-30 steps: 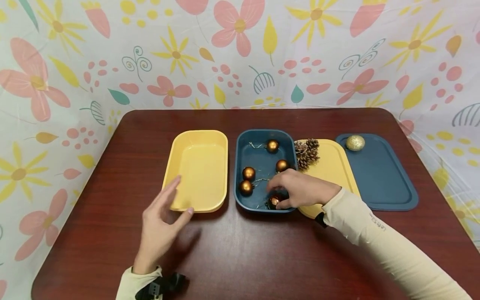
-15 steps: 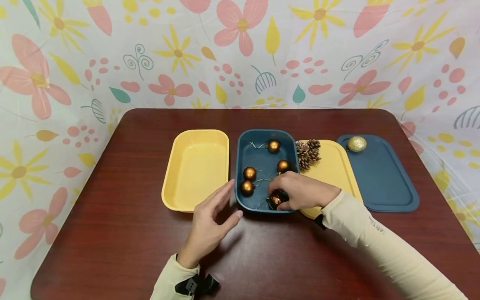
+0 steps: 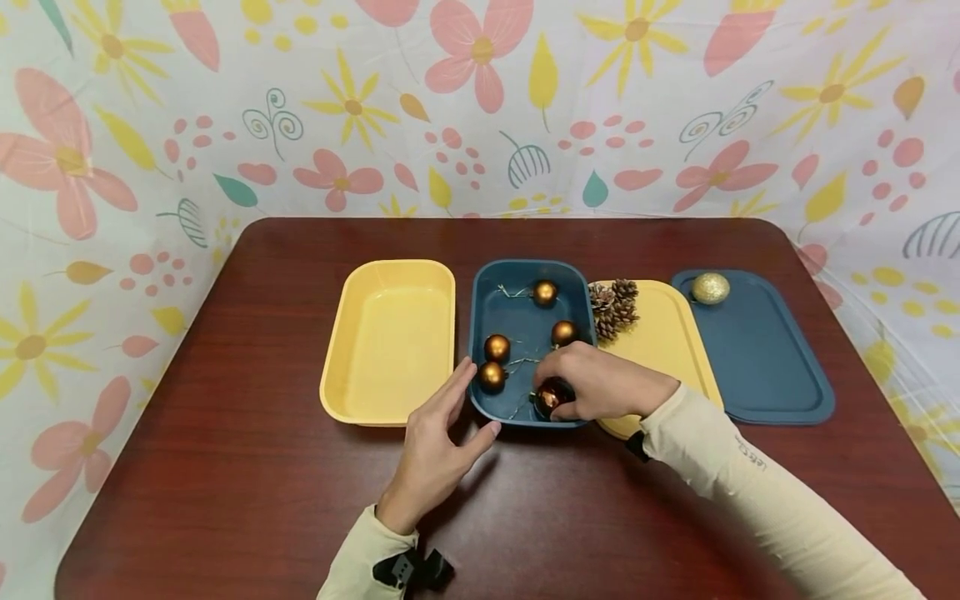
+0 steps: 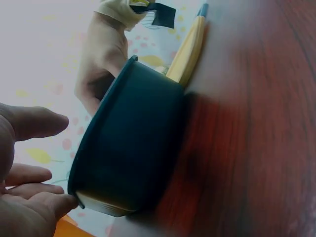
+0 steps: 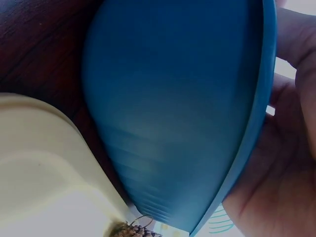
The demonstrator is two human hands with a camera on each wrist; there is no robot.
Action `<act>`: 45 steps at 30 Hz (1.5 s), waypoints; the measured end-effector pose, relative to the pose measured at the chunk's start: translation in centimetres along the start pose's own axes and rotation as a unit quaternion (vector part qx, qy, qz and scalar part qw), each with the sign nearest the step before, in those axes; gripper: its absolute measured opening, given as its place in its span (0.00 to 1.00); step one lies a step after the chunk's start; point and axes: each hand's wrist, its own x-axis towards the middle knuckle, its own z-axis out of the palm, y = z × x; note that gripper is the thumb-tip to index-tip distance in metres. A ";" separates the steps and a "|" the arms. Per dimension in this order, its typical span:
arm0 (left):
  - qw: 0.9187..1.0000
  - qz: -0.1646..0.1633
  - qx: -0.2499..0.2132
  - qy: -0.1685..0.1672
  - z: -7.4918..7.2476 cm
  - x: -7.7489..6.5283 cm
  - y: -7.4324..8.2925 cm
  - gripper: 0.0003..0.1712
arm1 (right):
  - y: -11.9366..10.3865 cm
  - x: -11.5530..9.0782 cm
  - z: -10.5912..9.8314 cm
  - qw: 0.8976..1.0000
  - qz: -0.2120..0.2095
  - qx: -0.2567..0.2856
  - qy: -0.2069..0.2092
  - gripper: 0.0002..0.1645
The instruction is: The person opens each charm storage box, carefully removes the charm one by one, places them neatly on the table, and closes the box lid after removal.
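Note:
In the head view my right hand (image 3: 600,383) reaches into the blue bin (image 3: 517,268), thumb and fingers curled round a dark, shiny brown Christmas ball (image 3: 552,398). Several matte copper Christmas balls lie in the same bin, one of them (image 3: 545,292) near its far end. My left hand (image 3: 438,454) is at the bin's near left corner, fingers fairly straight; in the left wrist view its fingertips (image 4: 61,201) meet the rim. From the right wrist, the bin's outer wall (image 5: 173,98) hides the ball, and my right hand (image 5: 281,153) shows beyond the rim.
A yellow bin (image 3: 390,342) stands left of the blue one. To the right lie a yellow lid (image 3: 663,333) with pinecones (image 3: 615,308) and a blue lid (image 3: 765,350) bearing a glittery gold ball (image 3: 710,288). All rest on a dark red-brown table (image 3: 240,433).
My left hand has moved right, from the yellow bin to the blue bin's near left corner. My right hand stays at the dark ball, which now shows more fully between its fingers.

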 end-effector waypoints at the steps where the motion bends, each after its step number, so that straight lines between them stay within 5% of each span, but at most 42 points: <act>1: 1.000 0.001 0.007 0.000 0.1 0.0 0.0 0.42 | 0.0 0.0 0.0 1.000 0.000 0.000 0.002 0.16; 14: 0.991 0.002 0.132 -0.004 1.2 0.3 -0.2 0.47 | -0.1 -0.7 -0.6 0.998 0.030 0.032 0.036 0.21; 26: 0.992 -0.006 0.123 -0.002 1.3 0.1 -0.8 0.47 | 0.3 -1.4 -1.6 0.994 0.037 0.036 0.095 0.23; 45: 0.993 -0.003 0.116 0.001 1.2 0.1 -1.1 0.47 | 1.4 -3.0 -3.7 0.977 0.109 0.101 0.154 0.26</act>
